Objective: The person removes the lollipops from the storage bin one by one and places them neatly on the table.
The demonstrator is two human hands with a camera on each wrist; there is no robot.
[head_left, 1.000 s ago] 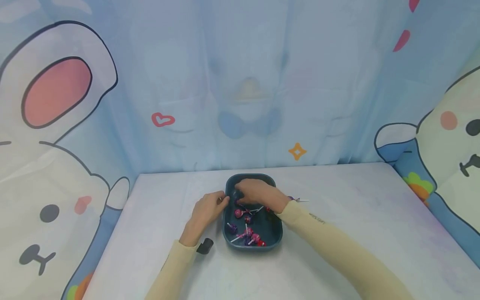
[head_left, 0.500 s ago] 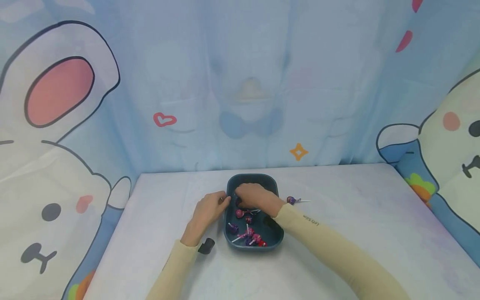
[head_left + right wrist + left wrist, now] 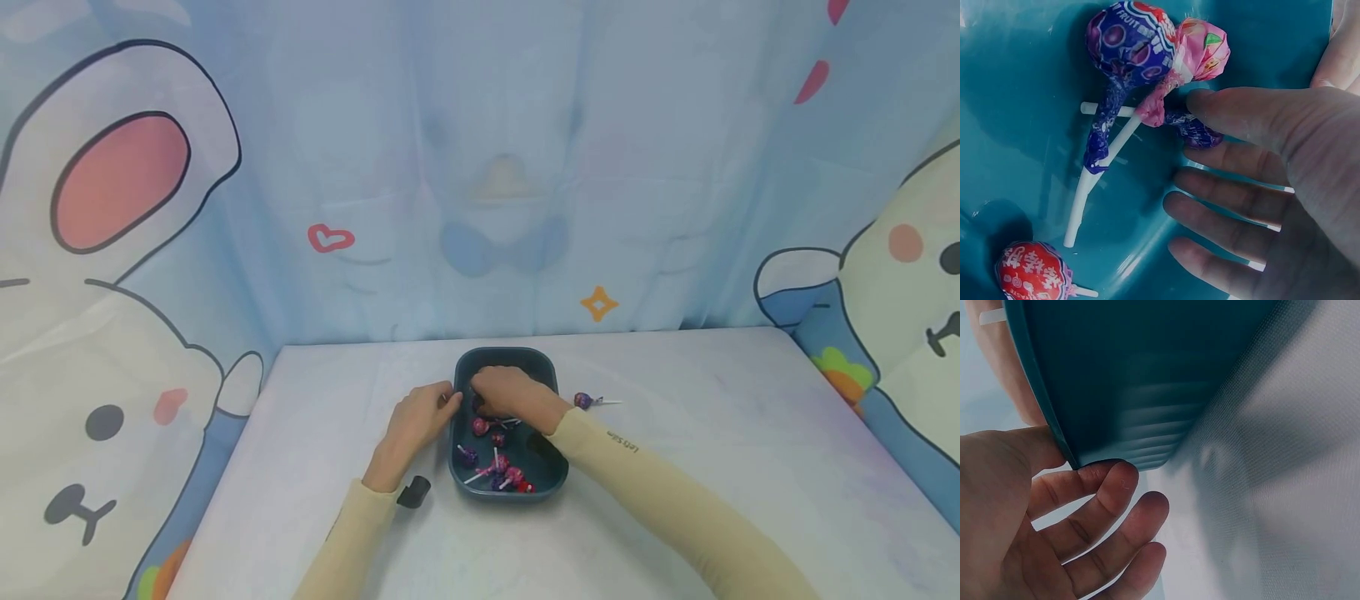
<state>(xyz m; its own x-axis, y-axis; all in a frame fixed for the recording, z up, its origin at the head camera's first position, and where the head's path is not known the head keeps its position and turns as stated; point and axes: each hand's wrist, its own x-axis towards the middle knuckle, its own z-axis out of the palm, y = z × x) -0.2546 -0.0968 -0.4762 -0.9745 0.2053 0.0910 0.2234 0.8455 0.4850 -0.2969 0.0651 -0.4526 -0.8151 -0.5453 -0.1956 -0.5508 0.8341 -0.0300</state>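
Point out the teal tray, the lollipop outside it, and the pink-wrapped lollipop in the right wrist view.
Teal tray (image 3: 510,497): head view, near rim.
Lollipop outside the tray (image 3: 582,401): head view, wrapped candy ball.
Pink-wrapped lollipop (image 3: 1204,51): right wrist view, wrapped candy ball.

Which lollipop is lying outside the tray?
The purple-wrapped lollipop, alone on the white tabletop to the right of the teal tray; the other visible lollipops are inside it.
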